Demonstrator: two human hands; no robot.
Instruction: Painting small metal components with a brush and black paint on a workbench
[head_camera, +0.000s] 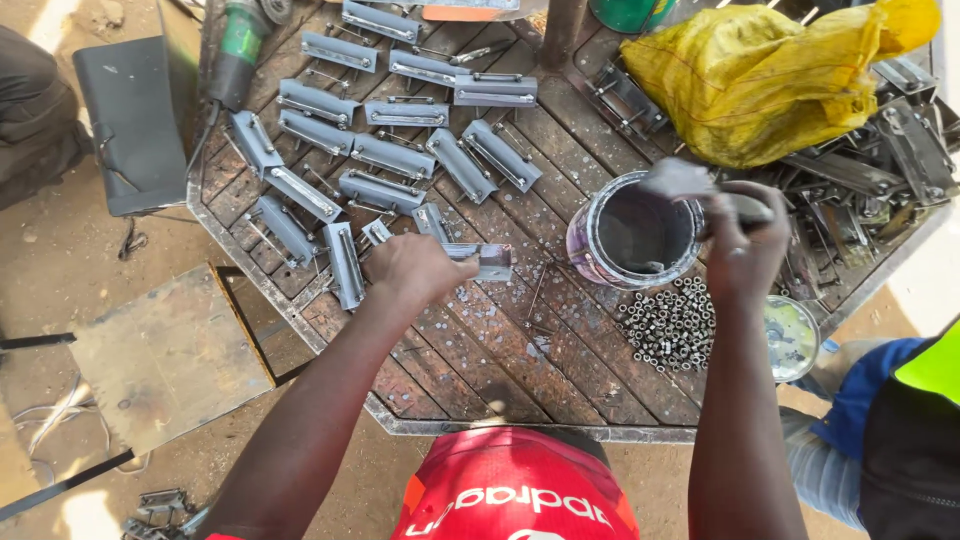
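Observation:
My left hand (415, 268) grips a grey-painted metal latch piece (484, 260) and holds it flat on the rusty metal worktable (470, 345). My right hand (745, 250) holds a paintbrush (690, 185) whose grey-coated bristles hang over the rim of an open paint can (632, 232). The can holds dark grey paint. Just in front of the can lies a heap of small metal nuts (670, 325).
Several painted latch pieces (385, 155) lie in rows at the table's far left. A yellow sack (765, 80) and a heap of unpainted metal parts (880, 180) fill the far right. An angle grinder (238, 50), a can lid (790, 338), another person's blue and yellow-green sleeve (890, 410).

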